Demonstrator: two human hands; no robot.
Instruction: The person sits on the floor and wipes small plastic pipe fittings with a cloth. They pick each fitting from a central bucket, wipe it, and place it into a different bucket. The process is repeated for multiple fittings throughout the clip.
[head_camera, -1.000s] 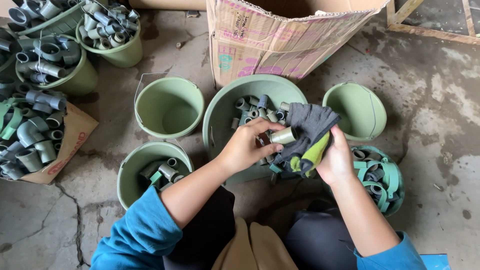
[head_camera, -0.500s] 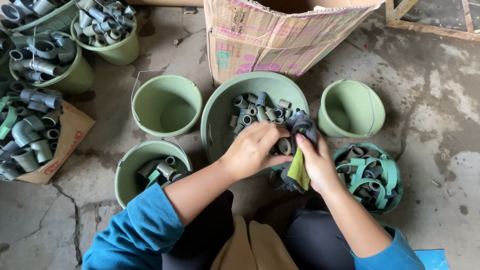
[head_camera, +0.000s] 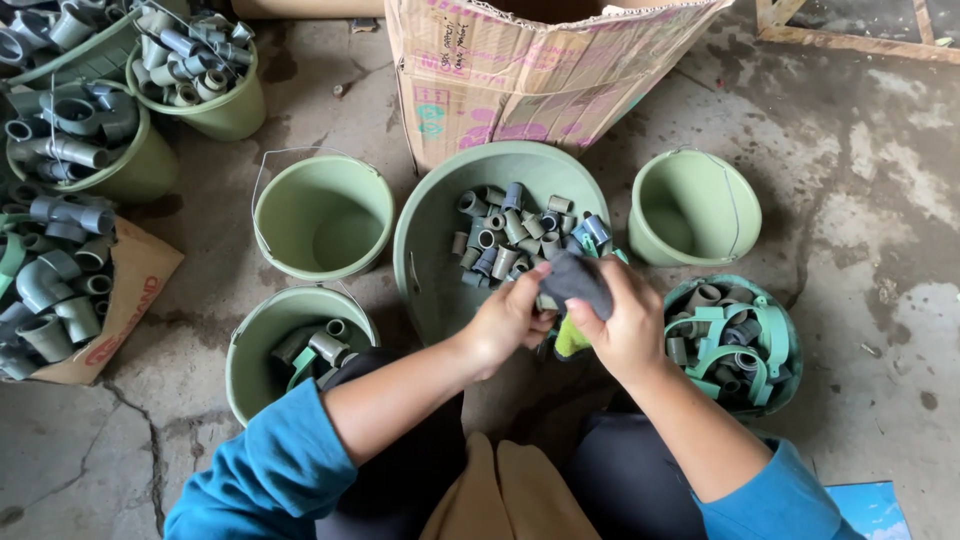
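My right hand (head_camera: 628, 325) is closed around a dark grey cloth (head_camera: 577, 279) with a yellow-green patch at its lower edge. My left hand (head_camera: 505, 322) pinches a small grey pipe fitting against that cloth; the fitting itself is mostly hidden by cloth and fingers. Both hands meet over the near rim of a large green basin (head_camera: 428, 240) that holds several short grey pipe couplings (head_camera: 505, 235).
Two bare green buckets stand left (head_camera: 322, 215) and right (head_camera: 692, 207) of the basin. Buckets with fittings sit at near left (head_camera: 296, 350) and near right (head_camera: 735, 340). A cardboard box (head_camera: 530, 70) stands behind; more fitting-filled buckets (head_camera: 200, 80) and a carton (head_camera: 60, 290) lie left.
Both hands have drawn together and moved down toward the basin's near rim. The cloth, spread out a second ago, is now bunched tightly over the fitting.
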